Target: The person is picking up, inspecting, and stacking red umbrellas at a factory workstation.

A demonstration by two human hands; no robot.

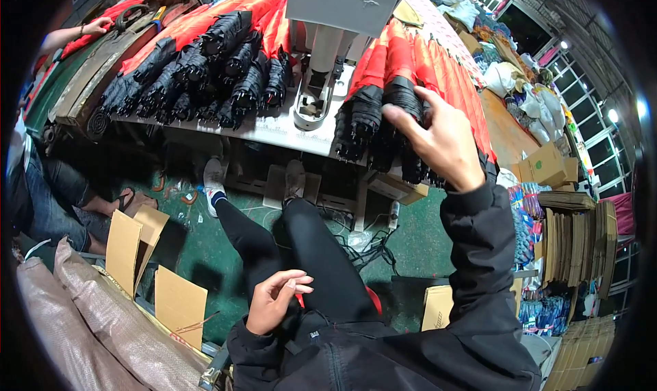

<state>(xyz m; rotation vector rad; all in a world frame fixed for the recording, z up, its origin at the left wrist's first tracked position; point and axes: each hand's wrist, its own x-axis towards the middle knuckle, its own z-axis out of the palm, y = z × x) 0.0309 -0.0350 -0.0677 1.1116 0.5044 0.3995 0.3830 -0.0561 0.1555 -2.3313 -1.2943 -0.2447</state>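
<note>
On the right of the white worktable [277, 132] lies a pile of folded red umbrellas [402, 54] with black ends toward me. My right hand [441, 137] is over these black ends, thumb and forefinger spread apart. Its fingertips are at the nearest black end [401, 96]; whether they touch it I cannot tell. Low over my lap is my left hand [274, 302], fingers loosely bent and apart, with nothing visible in it. A second pile of red umbrellas with black ends [226, 61] lies left of a pale grey machine [339, 7], whose metal lower part [313, 103] stands between the piles.
At far left a co-worker's hand [99, 26] rests near red fabric. Cardboard pieces [179, 298] and woven sacks [89, 316] are at my left. Stacked cardboard [578, 244] and wrapped bundles [530, 216] stand at right. Black cables [373, 250] lie on the green floor.
</note>
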